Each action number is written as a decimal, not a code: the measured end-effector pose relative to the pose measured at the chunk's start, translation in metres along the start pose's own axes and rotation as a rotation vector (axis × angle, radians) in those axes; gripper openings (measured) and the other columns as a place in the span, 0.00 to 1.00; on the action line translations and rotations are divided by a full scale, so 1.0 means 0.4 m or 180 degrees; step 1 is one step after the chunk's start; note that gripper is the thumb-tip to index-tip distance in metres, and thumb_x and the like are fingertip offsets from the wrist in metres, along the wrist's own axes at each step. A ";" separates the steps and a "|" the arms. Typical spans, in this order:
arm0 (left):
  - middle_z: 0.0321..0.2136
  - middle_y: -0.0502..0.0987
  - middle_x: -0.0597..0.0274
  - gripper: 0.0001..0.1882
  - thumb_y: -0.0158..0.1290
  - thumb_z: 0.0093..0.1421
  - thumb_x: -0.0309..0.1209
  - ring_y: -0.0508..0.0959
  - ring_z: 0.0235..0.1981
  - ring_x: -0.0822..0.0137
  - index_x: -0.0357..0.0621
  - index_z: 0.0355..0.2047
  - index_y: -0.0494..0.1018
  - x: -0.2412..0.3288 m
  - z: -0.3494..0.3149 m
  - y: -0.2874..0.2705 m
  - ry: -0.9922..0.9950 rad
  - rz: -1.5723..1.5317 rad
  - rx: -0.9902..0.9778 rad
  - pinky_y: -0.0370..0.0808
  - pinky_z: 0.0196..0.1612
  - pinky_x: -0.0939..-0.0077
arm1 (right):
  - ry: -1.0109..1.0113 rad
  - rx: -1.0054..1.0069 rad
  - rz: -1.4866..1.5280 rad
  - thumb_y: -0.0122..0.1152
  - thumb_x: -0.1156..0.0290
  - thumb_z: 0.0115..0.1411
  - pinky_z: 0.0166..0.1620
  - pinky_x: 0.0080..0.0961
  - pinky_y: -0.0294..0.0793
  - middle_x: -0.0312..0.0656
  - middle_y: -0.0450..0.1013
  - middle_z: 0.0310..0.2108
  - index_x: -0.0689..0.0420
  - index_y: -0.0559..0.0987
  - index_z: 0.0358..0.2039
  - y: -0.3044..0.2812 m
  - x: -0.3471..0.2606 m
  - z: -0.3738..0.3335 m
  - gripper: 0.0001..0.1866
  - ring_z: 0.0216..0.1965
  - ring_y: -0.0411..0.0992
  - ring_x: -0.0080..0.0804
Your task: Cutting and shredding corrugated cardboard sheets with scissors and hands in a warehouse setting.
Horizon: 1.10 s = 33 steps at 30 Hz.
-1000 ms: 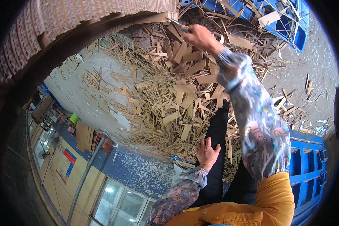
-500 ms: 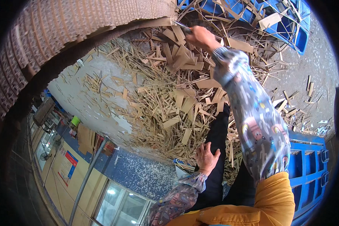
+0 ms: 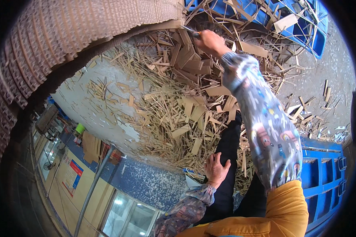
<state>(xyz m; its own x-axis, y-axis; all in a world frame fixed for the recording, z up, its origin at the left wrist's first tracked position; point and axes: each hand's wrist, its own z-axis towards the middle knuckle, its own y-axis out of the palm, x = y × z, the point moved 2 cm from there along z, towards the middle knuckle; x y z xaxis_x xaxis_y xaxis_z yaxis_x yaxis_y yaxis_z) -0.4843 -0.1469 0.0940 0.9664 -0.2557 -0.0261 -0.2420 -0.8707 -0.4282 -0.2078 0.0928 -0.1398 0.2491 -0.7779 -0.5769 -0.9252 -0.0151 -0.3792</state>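
My right hand [image 3: 211, 42] is closed around the dark handle of a hand tool [image 3: 191, 31] with a slim metal tip; its exact kind is partly hidden by my fingers. That tip touches or nearly touches the right end of a big stack of corrugated cardboard sheets [image 3: 87, 29] with ragged edges. Below it lie cut-off cardboard pieces [image 3: 186, 57] in a heap. Lower down, my left hand [image 3: 216, 168] rests on my dark-trousered leg [image 3: 227, 146], fingers spread and holding nothing.
Cardboard strips and scraps [image 3: 166, 114] cover much of the floor. A blue bin [image 3: 319, 41] heaped with strips stands at upper right. Blue plastic crates [image 3: 318, 173] are at lower right. A grey pipe [image 3: 93, 187] runs before the wall at lower left.
My right hand has shifted slightly down and left with the tool. A few cardboard pieces below it lie differently. My left hand stays on the leg.
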 end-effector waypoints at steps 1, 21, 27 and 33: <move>0.41 0.65 0.56 0.25 0.51 0.48 0.47 0.65 0.44 0.53 0.49 0.44 0.63 -0.001 0.000 -0.005 0.0038 -0.0125 0.0210 0.64 0.42 0.59 | 0.0032 0.0009 -0.0181 0.48 0.59 0.50 0.40 0.38 0.71 0.50 0.74 0.30 0.61 0.76 0.30 0.004 -0.013 0.005 0.18 0.36 0.73 0.46; 0.38 0.66 0.57 0.25 0.51 0.49 0.47 0.66 0.42 0.54 0.49 0.44 0.64 0.008 0.009 -0.016 0.0045 -0.0028 0.0065 0.65 0.41 0.59 | -0.1629 -0.0591 -0.0647 0.50 0.60 0.53 0.37 0.38 0.72 0.48 0.69 0.34 0.46 0.75 0.40 0.083 0.026 -0.195 0.14 0.35 0.72 0.44; 0.39 0.66 0.57 0.25 0.51 0.49 0.48 0.66 0.43 0.54 0.49 0.44 0.64 0.013 0.006 -0.015 0.0057 0.0041 0.0084 0.64 0.41 0.59 | -0.0038 0.0218 0.0071 0.54 0.57 0.48 0.36 0.41 0.70 0.52 0.72 0.29 0.60 0.73 0.33 0.050 0.110 -0.024 0.19 0.33 0.72 0.49; 0.40 0.66 0.57 0.25 0.51 0.49 0.47 0.66 0.44 0.54 0.48 0.44 0.64 0.004 0.018 -0.024 0.0003 -0.0022 0.0039 0.64 0.42 0.59 | -0.0656 0.0417 -0.0007 0.49 0.58 0.52 0.36 0.40 0.71 0.52 0.70 0.33 0.57 0.74 0.34 0.074 0.067 0.032 0.16 0.33 0.72 0.49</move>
<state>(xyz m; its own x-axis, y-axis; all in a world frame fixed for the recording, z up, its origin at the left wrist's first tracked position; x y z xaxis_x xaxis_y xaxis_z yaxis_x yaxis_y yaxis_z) -0.4799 -0.1359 0.0915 0.9680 -0.2501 -0.0223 -0.2342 -0.8672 -0.4395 -0.2249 0.0796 -0.1758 0.3168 -0.6331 -0.7063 -0.8828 0.0754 -0.4636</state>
